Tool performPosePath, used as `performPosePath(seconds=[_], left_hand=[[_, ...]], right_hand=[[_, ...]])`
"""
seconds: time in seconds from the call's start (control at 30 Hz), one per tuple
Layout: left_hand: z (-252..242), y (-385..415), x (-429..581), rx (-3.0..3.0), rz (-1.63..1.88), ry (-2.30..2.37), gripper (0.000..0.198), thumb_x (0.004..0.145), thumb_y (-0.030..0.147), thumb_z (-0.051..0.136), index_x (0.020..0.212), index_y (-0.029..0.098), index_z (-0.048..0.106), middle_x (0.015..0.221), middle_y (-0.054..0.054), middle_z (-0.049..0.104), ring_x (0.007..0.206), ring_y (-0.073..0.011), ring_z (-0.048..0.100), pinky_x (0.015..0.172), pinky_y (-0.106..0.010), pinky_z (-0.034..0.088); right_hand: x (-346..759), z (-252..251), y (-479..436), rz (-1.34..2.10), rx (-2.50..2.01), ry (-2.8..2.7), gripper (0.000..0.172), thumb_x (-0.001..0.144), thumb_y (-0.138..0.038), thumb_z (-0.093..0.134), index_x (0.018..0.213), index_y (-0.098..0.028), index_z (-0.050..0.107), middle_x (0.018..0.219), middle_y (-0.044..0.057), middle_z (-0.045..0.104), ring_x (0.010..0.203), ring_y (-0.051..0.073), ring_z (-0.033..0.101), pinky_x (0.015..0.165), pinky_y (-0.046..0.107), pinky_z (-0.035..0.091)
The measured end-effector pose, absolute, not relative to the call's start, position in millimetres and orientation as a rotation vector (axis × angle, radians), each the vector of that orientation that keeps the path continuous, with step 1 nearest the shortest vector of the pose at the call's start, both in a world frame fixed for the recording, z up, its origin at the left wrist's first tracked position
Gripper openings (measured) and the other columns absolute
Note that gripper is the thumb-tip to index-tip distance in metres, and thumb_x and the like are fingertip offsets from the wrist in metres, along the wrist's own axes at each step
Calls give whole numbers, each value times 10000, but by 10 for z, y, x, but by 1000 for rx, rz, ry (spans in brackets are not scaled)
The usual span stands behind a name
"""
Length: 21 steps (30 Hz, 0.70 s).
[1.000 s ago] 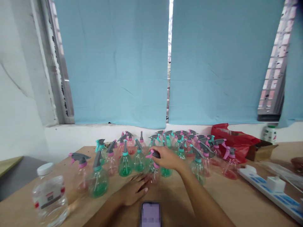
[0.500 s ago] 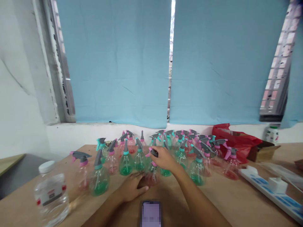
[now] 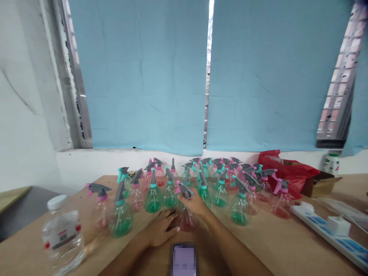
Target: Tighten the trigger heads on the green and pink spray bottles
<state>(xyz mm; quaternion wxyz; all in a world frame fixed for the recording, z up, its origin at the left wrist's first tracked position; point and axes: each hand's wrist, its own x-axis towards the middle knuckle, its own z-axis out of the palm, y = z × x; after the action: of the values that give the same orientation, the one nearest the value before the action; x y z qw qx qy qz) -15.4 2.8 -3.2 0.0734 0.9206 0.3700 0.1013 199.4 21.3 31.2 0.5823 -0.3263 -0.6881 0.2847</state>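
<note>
My right hand (image 3: 193, 202) is closed around the neck of a pink spray bottle (image 3: 187, 222) with a grey trigger head, which stands upright at the front of the group. The collar is hidden behind my fingers. Flat on the table (image 3: 253, 249), just left of that bottle, lies my left hand (image 3: 163, 228) with its fingers spread. A green spray bottle (image 3: 153, 199) stands behind the left hand, and another green spray bottle (image 3: 121, 220) is farther left. Several more pink and green spray bottles are grouped behind. Below the hands lies a phone (image 3: 184, 260).
A clear water bottle (image 3: 62, 237) with a white cap stands at the front left. To the right are a white power strip (image 3: 324, 234) with a plug, a red plastic bag (image 3: 287, 172) and a cardboard box (image 3: 322, 187). Blue curtains (image 3: 149, 76) cover the window.
My right hand has moved down from the grey trigger head to the bottle's neck, and the pink spray bottle sits slightly nearer to me. The left hand has hardly moved.
</note>
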Motion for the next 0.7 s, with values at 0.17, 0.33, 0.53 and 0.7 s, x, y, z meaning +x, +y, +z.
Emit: performPosePath(seconds=[0.17, 0.33, 0.53, 0.7], left_hand=[[-22, 20, -146, 2779, 319, 1085, 697, 985, 667, 467, 1510, 211, 503, 1561, -162, 454, 1429, -386, 418, 1188, -560, 313], [-1, -3, -145, 2780, 312, 1082, 651, 1018, 659, 400, 1489, 230, 533, 1552, -149, 471, 1427, -377, 422, 1190, -555, 307], [24, -19, -159, 2768, 250, 1074, 701, 1000, 677, 423, 1531, 222, 477, 1575, -165, 430, 1447, -383, 388, 1192, -552, 304], [22, -8, -166, 2758, 250, 1053, 700, 997, 683, 416, 1513, 218, 506, 1584, -163, 417, 1452, -391, 373, 1197, -553, 296]], right_hand=[[2058, 440, 133, 695, -808, -1688, 259, 804, -247, 591, 1010, -239, 747, 873, 11, 693, 773, 176, 590, 792, 313, 499], [2022, 470, 93, 765, -742, -1629, 246, 804, -248, 595, 1013, -250, 724, 1007, 31, 711, 825, 183, 620, 849, 337, 519], [1923, 347, 146, 799, -726, -1489, 236, 791, -278, 618, 1001, -233, 714, 929, 27, 693, 661, 145, 570, 682, 296, 527], [1912, 307, 175, 811, -741, -1432, 201, 796, -334, 631, 945, -234, 720, 890, 31, 685, 670, 154, 570, 667, 293, 522]])
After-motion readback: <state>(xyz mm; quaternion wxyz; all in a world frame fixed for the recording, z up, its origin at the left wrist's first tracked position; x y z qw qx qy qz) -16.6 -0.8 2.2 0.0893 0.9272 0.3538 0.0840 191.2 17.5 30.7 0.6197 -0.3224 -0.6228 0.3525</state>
